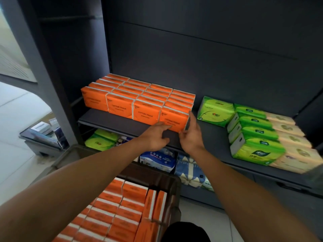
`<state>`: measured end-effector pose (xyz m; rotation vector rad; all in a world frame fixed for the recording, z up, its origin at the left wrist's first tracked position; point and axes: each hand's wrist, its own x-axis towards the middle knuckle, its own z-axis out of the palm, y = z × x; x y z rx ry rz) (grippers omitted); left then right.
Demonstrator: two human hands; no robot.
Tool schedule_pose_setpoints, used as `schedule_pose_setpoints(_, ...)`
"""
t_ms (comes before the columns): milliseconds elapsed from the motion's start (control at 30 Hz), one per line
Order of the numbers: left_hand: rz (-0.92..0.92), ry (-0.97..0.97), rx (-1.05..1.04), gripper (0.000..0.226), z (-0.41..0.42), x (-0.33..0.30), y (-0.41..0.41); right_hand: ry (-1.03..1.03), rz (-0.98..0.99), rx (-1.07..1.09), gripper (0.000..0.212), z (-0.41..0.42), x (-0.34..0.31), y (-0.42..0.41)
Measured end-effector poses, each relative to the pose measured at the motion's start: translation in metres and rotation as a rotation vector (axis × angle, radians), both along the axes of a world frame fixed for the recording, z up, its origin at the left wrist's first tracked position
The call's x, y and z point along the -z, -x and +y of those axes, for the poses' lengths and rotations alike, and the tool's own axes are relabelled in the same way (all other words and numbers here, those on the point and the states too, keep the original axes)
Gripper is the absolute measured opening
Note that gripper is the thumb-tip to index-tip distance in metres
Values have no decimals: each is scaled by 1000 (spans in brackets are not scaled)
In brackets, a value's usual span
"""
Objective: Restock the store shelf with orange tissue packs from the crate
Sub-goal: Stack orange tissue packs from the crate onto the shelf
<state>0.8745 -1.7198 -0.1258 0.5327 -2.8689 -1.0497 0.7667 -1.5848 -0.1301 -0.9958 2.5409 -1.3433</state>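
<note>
Both hands at frame centre on front-right orange plastic-wrapped "COTTON TISSUE" pack (174, 119), at right end of front row on dark grey shelf (108, 117). Left hand (155, 137) fingers flat against pack's face; right hand (191, 137) fingers straight along its side (no grasp). Brown crate (172, 187), lower centre, holds many more packs. Risks — uneven push skews row; a pack set on the free front strip could tip off edge.

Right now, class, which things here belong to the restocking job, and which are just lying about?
Job: orange tissue packs on the shelf; more in the crate; left hand and right hand at the front-right pack.
Lying about: green packs; beige packs; blue packs below.
</note>
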Motion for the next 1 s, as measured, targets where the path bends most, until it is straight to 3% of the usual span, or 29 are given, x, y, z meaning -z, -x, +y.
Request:
schedule_pose_setpoints(133,22,-1,-7,62,12,-15,-22,-9,-70,32,88,13,-11,-29)
schedule_pose_setpoints(333,100,-46,-45,43,32,-42,-74,-98,-79,50,38,32,-34,-90)
schedule_pose_setpoints(500,151,24,-94,34,51,-49,-129,-87,-96,-12,15,46,-32,-150)
schedule_pose_setpoints(767,7,46,-110,29,64,3,-203,-235,-79,-54,15,65,7,-214)
schedule_pose_setpoints(1000,-323,149,-90,38,21,81,-240,-405,-189,-110,20,72,59,-223)
